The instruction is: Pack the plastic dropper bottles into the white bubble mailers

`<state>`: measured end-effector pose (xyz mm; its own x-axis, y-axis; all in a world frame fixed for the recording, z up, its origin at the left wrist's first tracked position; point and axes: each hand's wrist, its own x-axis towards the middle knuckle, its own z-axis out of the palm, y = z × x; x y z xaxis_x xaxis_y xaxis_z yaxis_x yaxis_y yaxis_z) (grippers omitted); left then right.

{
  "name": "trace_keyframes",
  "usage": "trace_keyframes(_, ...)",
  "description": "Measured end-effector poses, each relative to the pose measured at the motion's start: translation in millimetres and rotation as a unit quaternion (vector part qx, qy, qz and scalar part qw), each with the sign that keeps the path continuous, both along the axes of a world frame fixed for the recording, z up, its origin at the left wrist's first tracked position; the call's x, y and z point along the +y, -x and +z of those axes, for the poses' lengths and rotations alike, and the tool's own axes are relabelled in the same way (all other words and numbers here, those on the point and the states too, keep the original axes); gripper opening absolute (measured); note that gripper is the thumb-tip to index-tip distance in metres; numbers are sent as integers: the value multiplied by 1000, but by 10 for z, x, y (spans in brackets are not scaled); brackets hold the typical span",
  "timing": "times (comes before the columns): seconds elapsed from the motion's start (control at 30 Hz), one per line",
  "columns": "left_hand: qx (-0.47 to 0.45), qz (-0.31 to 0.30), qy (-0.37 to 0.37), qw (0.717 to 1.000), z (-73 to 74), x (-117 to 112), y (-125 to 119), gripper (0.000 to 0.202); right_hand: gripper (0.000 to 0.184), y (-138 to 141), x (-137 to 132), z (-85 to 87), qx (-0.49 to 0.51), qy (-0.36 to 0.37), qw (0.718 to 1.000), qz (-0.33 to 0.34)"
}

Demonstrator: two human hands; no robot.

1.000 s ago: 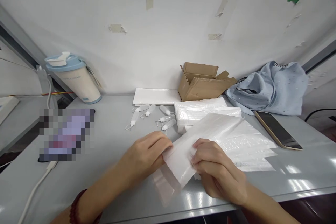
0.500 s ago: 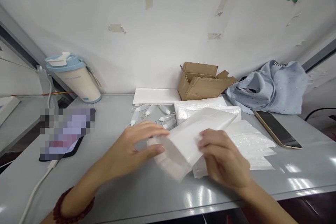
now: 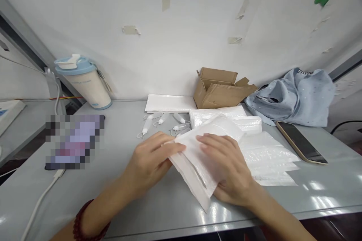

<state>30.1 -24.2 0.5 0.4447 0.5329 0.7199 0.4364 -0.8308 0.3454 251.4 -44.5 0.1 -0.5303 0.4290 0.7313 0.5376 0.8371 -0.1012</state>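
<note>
A white bubble mailer (image 3: 191,146) is tilted above the table, its open end with a flap facing me and slanting down. Its left corner is gripped by my left hand (image 3: 151,163), thumb against the fingers at the edge of the mouth. My right hand (image 3: 230,171) lies across the mailer's right side, fingers over the top and the thumb mostly hidden underneath. Behind and to the right, more white bubble mailers (image 3: 268,154) lie fanned out. Several small translucent plastic bottles (image 3: 147,125) with looped caps are beyond my left hand.
White flat packs (image 3: 169,103) and an open cardboard box (image 3: 223,94) stand by the wall. At right are a blue cloth bag (image 3: 299,98) and a phone (image 3: 301,143). A tumbler (image 3: 87,83) and a blurred-out phone (image 3: 77,141) on a white cable (image 3: 42,197) are at left.
The mailer has turned, and its open end and flap now point down toward me. My right hand has flattened over its top; the left has closed on its corner.
</note>
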Motion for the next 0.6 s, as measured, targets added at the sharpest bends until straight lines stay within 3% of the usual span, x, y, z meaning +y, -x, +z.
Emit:
trace_keyframes(0.07,28,-6,-29,999,-17,-7,-12,14,40,18,3,-29,-66,-27,997,-19)
trace_keyframes(0.13,21,-1,-27,999,-28,-27,-43,12,38,20,9,-48,-66,-36,997,-11)
trace_keyframes(0.23,-16,3,30,999,-15,-65,-92,7,31,1,12,-37,-32,-38,999,2)
trace_keyframes(0.4,-46,-8,104,993,12,-92,-130,2,37,-12,-12,32,-54,-18,998,10)
trace_keyframes(0.47,-57,32,60,996,-15,-94,-145,15,34,3,-31,47,-27,-3,1000,3)
trace_keyframes(0.53,-53,64,-46,996,-64,-103,-165,24,34,23,-49,52,10,3,1000,-13)
trace_keyframes(0.6,-14,53,-147,988,-121,-121,-190,27,34,40,-63,51,36,-9,999,-26)
